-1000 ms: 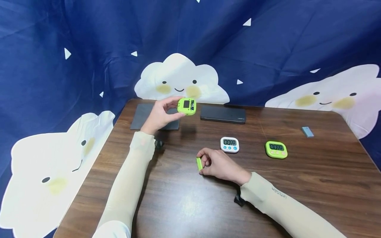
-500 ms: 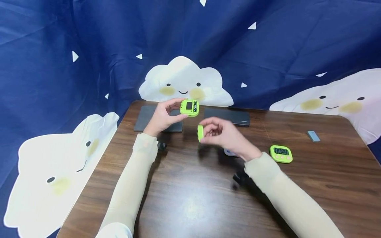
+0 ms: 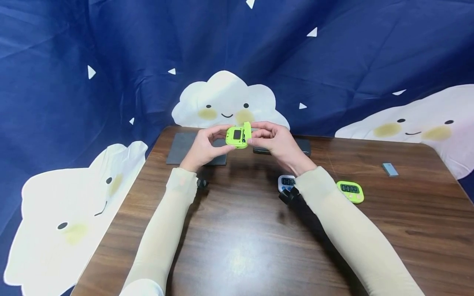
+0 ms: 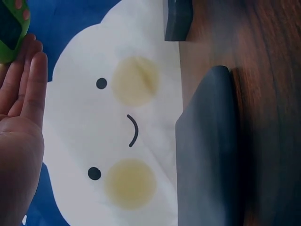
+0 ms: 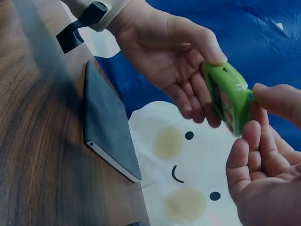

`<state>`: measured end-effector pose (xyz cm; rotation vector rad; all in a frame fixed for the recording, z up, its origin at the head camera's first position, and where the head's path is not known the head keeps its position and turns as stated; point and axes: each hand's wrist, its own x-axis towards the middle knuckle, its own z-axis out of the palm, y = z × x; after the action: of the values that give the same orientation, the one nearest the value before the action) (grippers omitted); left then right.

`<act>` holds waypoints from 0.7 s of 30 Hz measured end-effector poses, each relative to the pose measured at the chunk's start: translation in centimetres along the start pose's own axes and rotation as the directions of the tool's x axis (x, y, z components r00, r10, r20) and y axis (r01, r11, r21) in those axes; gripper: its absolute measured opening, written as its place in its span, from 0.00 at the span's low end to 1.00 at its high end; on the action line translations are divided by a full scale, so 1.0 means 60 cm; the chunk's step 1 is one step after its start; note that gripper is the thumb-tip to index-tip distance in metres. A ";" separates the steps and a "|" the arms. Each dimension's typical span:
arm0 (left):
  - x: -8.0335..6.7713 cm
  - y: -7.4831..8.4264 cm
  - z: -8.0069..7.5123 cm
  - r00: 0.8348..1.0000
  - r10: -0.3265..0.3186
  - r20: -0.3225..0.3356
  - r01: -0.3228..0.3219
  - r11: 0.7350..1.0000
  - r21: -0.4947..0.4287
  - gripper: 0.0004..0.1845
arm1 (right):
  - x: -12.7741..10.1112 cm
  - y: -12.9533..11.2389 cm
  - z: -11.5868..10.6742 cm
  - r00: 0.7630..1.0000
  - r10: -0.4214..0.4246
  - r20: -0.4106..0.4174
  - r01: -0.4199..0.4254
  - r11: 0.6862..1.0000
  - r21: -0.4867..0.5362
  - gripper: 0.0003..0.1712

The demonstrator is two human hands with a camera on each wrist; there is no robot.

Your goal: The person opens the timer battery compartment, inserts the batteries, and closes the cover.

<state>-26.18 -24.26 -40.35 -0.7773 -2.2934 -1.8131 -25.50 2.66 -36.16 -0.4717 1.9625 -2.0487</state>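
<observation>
Raised over the far part of the table, my left hand (image 3: 203,148) grips a green digital timer (image 3: 231,140) between thumb and fingers. Its back, with the battery compartment, faces the head camera. A small green battery cover (image 3: 247,130) is pinched in my right hand (image 3: 279,146) and stands on edge at the timer's right side, over the compartment. In the right wrist view, the timer's button side (image 5: 228,101) shows between both hands. Only a corner of the timer (image 4: 11,28) appears in the left wrist view, beyond the left fingers (image 4: 35,84).
Behind the hands lie a dark grey flat slab (image 3: 177,150) and a black box (image 3: 304,147). A white timer (image 3: 284,181) is partly covered by the right wrist. Farther right are a second green timer (image 3: 352,190) and a small blue block (image 3: 390,169) on the wooden table (image 3: 222,230).
My right hand has risen from low over the table, bringing the battery cover up and away to the timer's edge. The left hand keeps the timer in nearly the same place.
</observation>
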 end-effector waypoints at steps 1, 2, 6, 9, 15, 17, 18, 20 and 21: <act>0.000 0.000 0.001 1.000 -0.005 0.001 0.005 1.000 -0.001 0.31 | 0.000 -0.001 0.000 1.000 0.003 -0.001 -0.003 1.000 -0.010 0.33; -0.001 0.000 0.001 1.000 -0.011 0.001 0.011 1.000 -0.001 0.31 | 0.000 -0.003 -0.001 1.000 0.008 0.001 -0.008 1.000 -0.020 0.34; -0.002 -0.001 0.001 1.000 -0.018 0.003 0.018 1.000 0.004 0.31 | -0.004 -0.012 -0.007 0.999 0.031 0.012 -0.030 0.997 -0.076 0.39; 0.000 -0.002 0.002 1.000 -0.010 0.005 0.010 1.000 0.006 0.31 | -0.007 -0.018 -0.013 0.999 0.042 0.021 -0.039 0.992 -0.122 0.40; 0.002 -0.001 0.006 1.000 -0.019 0.012 0.019 1.000 -0.007 0.31 | -0.010 -0.024 -0.016 0.998 0.061 0.027 -0.057 0.989 -0.138 0.37; 0.002 0.000 0.007 1.000 -0.022 0.012 0.022 1.000 -0.010 0.32 | -0.011 -0.024 -0.015 0.998 0.065 0.023 -0.061 0.989 -0.131 0.38; 0.002 0.000 0.007 1.000 -0.021 0.012 0.022 1.000 -0.010 0.32 | -0.011 -0.025 -0.015 0.998 0.065 0.020 -0.062 0.989 -0.133 0.38; 0.001 0.002 0.008 1.000 -0.017 0.010 0.017 1.000 -0.007 0.32 | -0.012 -0.028 -0.013 0.998 0.065 0.018 -0.062 0.987 -0.150 0.36; 0.001 0.002 0.008 1.000 -0.015 0.009 0.015 1.000 -0.003 0.31 | -0.012 -0.030 -0.012 0.998 0.069 0.013 -0.066 0.985 -0.162 0.34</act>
<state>-26.06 -23.75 -40.34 -0.7726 -2.3090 -1.8243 -25.09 3.71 -34.44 -0.4499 2.1134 -1.8466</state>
